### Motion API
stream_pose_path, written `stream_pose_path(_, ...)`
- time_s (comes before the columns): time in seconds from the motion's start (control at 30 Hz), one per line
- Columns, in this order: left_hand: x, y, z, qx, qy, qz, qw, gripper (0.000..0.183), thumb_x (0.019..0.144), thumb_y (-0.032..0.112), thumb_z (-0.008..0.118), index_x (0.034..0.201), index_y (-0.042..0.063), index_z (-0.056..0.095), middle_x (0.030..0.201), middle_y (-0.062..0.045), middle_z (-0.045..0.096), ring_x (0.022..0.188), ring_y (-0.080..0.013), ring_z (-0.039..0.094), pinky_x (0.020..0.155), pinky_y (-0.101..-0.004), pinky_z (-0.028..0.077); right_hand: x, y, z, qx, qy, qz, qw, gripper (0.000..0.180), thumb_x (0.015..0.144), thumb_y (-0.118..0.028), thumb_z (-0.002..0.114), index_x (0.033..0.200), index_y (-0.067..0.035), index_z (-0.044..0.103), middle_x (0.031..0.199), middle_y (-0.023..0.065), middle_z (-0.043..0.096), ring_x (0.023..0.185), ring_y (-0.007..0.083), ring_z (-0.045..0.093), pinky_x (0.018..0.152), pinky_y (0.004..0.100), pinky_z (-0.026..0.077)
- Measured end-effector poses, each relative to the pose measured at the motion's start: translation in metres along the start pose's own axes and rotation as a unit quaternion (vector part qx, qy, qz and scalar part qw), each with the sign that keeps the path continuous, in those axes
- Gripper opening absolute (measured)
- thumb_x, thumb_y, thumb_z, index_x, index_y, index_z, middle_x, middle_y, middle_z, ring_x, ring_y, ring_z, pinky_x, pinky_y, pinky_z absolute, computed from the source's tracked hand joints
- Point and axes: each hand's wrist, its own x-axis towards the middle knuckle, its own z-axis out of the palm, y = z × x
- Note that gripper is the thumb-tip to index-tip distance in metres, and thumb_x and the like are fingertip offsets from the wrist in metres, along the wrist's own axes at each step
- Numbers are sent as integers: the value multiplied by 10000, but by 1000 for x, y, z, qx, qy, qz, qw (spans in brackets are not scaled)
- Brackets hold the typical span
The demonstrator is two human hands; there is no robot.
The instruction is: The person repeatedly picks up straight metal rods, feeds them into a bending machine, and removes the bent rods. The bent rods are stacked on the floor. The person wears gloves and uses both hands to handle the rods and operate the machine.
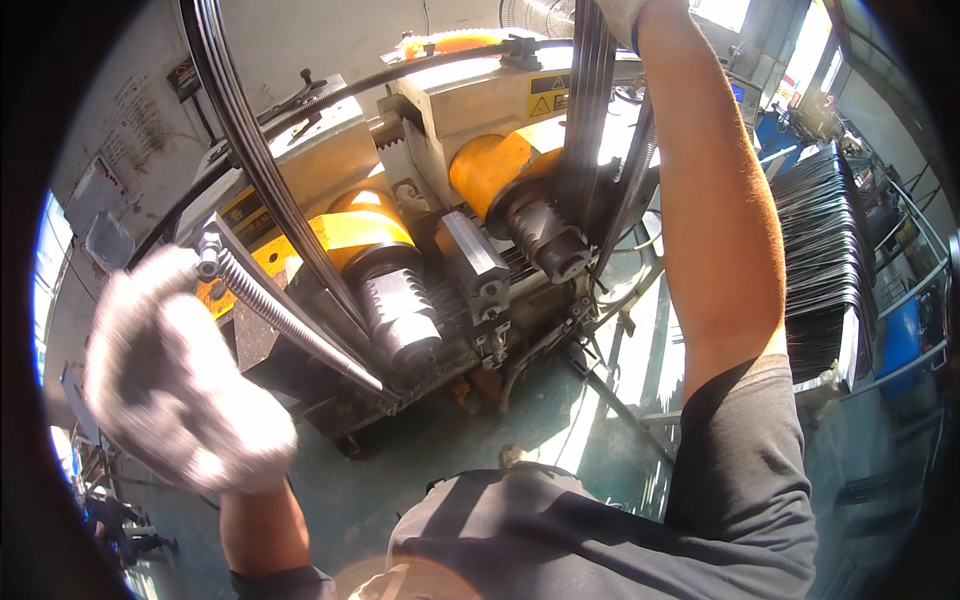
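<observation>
My left hand (187,390), in a pale work glove, is raised at the left and blurred by motion. Its fingers and thumb stand apart, and I see nothing between them. The fingertips are close to the metal end fitting (210,259) of a ribbed flexible conduit (285,319); whether they touch is unclear. My right hand (621,16), also gloved, is cut off by the top edge. It is beside the upper part of a bundle of thin dark metal rods (589,90); its grip is hidden. Another rod bundle (247,142) slants down beside the left clamping head (394,300).
Before me stands a machine with yellow-orange housings (480,169), a right toothed spindle (547,232) and a metal block (472,255) between the heads. A rack of thin dark wires (817,262) is at the right. A fan (536,16) stands behind. Far left, a person (112,517) is visible.
</observation>
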Motion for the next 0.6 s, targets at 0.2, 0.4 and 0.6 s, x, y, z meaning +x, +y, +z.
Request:
stream_pose_path(0.2,-177,60,31,-209,-299,-77,928,292,859,3,812,1144,19,750,983,-151,759,884,-358,760,801,-461,616,0,12,-23,-39,28,-10,999,508,1056,-207,673,1513,-8,575,1339,209,735,1135,370,774,960,470,632)
stream_pose_path(0.4,-312,23,113,-148,-384,-267,872,271,1110,174,696,1319,6,739,1307,-214,756,1207,-359,739,1066,-433,600,-3,11,-11,-61,51,-36,996,528,1054,-189,668,1536,-8,553,1360,213,724,1141,377,771,967,480,634)
stream_pose_path(0.6,-304,5,162,-143,-326,-448,820,269,1101,154,697,1318,-1,737,1289,-212,760,1194,-343,741,1059,-422,600,-7,15,-5,-115,66,-61,989,550,1052,-170,663,1560,-8,531,1381,218,712,1146,384,768,973,490,637)
